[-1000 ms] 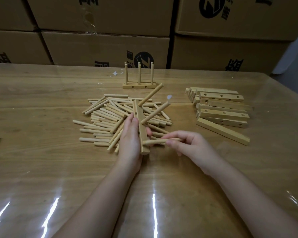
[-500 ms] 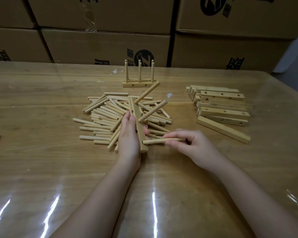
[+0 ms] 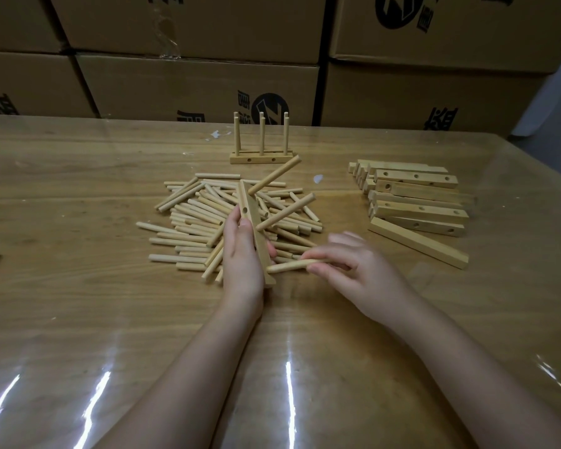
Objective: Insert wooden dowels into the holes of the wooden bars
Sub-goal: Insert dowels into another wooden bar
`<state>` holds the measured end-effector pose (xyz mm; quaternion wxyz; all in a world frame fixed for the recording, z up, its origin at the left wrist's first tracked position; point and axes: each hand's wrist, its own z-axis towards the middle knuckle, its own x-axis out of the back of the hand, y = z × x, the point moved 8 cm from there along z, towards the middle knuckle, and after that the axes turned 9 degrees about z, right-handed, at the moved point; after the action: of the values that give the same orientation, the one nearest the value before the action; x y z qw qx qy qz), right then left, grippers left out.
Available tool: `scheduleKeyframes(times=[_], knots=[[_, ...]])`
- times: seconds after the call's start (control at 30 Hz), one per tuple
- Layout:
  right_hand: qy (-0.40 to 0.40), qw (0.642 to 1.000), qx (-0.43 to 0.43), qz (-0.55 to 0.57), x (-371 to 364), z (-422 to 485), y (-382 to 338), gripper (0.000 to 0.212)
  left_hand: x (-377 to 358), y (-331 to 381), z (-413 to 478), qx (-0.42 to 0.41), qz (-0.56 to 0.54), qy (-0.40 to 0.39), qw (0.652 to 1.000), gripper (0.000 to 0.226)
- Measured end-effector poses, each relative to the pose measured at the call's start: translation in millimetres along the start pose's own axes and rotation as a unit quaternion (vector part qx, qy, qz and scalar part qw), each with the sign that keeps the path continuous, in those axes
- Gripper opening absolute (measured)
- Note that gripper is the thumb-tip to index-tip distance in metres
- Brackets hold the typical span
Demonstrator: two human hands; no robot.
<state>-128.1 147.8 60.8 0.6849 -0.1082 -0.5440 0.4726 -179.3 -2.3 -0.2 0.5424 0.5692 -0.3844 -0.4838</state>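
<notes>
Left hand [image 3: 243, 254] fingers curled round bar [image 3: 252, 222] over dowel pile [image 3: 188, 222], mid table [image 3: 78, 303]; two inserted dowels [image 3: 285, 212] stick out. Right hand [image 3: 357, 267] blurred, fingers seemingly pinching dowel [image 3: 289, 265], tip at bar's near end.

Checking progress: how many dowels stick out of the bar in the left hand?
3 dowels: one at the bar's far end, one midway, one at the near end held by the right hand; seating unclear.
</notes>
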Motion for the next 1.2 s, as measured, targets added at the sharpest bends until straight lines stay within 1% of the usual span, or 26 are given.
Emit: scheduleKeyframes(times=[0.2, 0.37, 0.77, 1.2], knots=[[0.002, 0.998, 0.029, -0.061, 1.0, -0.6, -7.6, 0.019, -1.8, 2.9, -2.2, -0.01, 0.019, -0.001, 1.0, 0.025], [-0.012, 0.993, 0.062, -0.099, -4.6, -0.9, -15.3, 0.019, -5.6, 5.9, -4.8, -0.018, 0.036, -0.022, 0.999, 0.028], [-0.006, 0.997, 0.035, -0.069, -5.4, -1.5, -11.6, 0.017, -7.3, 11.7, -7.7, -0.035, 0.061, -0.029, 0.997, 0.035], [-0.034, 0.998, -0.05, -0.021, -7.8, -3.3, 1.9, 0.016, -10.1, 11.0, -8.1, -0.063, 0.091, -0.038, 0.993, 0.037]])
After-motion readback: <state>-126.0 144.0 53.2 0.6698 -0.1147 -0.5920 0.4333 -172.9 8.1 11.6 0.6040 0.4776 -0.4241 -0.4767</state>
